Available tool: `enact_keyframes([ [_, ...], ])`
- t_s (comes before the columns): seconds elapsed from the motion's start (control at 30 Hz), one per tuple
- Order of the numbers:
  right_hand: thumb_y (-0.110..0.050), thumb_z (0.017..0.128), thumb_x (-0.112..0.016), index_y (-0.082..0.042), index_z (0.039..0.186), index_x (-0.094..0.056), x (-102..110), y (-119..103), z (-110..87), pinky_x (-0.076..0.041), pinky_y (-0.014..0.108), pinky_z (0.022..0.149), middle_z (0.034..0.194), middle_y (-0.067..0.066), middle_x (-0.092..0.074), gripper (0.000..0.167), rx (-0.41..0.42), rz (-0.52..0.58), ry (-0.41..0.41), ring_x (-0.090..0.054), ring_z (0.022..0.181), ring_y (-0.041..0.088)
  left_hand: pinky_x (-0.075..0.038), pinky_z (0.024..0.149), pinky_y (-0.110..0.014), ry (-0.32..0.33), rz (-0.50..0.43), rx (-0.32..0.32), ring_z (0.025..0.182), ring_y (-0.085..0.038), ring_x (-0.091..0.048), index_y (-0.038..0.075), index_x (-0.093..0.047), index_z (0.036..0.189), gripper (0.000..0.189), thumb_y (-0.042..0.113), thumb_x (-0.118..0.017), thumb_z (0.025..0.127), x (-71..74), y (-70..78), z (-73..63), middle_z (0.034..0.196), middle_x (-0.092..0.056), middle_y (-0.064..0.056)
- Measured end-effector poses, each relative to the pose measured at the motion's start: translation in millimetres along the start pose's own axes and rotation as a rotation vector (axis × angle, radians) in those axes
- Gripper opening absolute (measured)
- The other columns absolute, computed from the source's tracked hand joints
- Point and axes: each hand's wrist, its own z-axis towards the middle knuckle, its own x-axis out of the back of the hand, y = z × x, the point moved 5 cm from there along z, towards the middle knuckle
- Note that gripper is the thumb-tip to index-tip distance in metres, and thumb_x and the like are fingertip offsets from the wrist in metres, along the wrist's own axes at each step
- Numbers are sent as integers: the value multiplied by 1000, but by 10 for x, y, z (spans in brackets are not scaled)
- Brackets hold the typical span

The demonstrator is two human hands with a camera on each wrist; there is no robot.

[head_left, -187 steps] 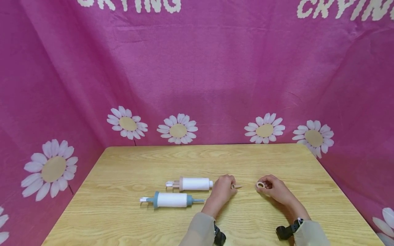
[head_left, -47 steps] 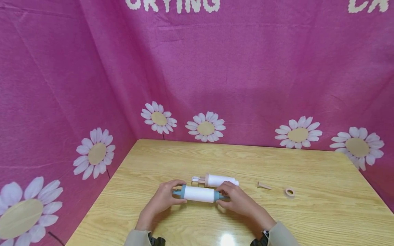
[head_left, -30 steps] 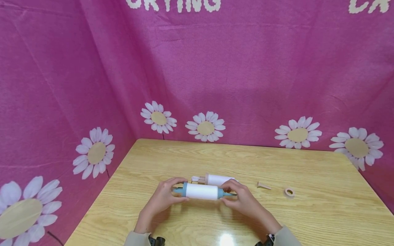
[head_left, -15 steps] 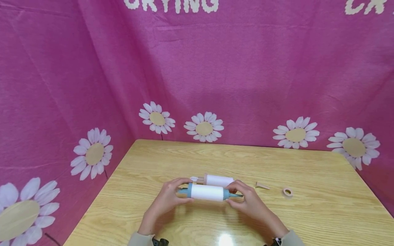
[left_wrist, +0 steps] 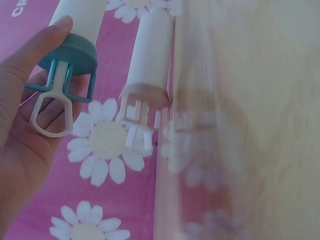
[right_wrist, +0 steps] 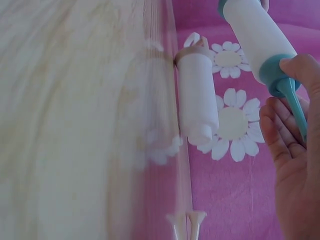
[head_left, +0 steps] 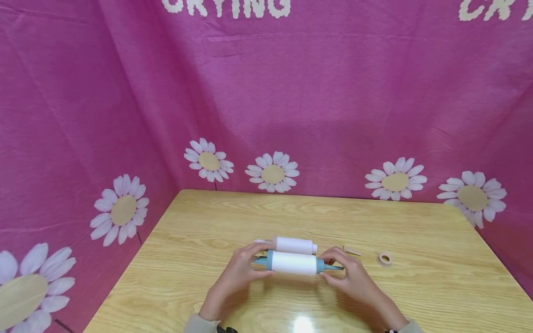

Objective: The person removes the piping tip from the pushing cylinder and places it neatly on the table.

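A white icing syringe with teal ends lies level between my two hands, held above the table. My left hand grips its teal collar, thumb on the near side. In the left wrist view, the white plunger ring and teal finger loops hang below that collar. My right hand pinches the teal cap at the other end, and the slim teal nozzle points past its fingers. Just behind lies a second syringe, white with a beige collar, nozzle end bare.
A beige nozzle lies on the wooden table beyond my right hand. Farther right is a beige ring. A pink cloth with daisies hangs behind the table and along its sides.
Earlier my left hand held the beige nozzle and my right the beige ring; both now lie on the table. Both hands have since gripped the teal syringe, lifted it and moved it right.
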Motion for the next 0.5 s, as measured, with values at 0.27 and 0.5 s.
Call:
enact_keyframes([
  [0.27, 8, 63, -85, -11, 103, -67, 134, 41, -112, -51, 11, 76, 95, -1, -66, 49, 13, -28, 53, -60, 84, 7, -56, 93, -42, -28, -38, 50, 116, -27, -64, 5, -65, 120, 51, 17, -86, 74, -131, 76, 75, 125, -67, -13],
  [0.5, 14, 58, -84, -7, 102, -66, 220, 88, -226, -51, 9, 78, 97, 4, -66, 52, 6, -59, 67, -61, 88, 3, -56, 94, -37, -35, -5, 52, 113, -22, -64, 8, -66, 119, 50, 21, -85, 75, -234, 128, 117, 121, -69, -7],
])
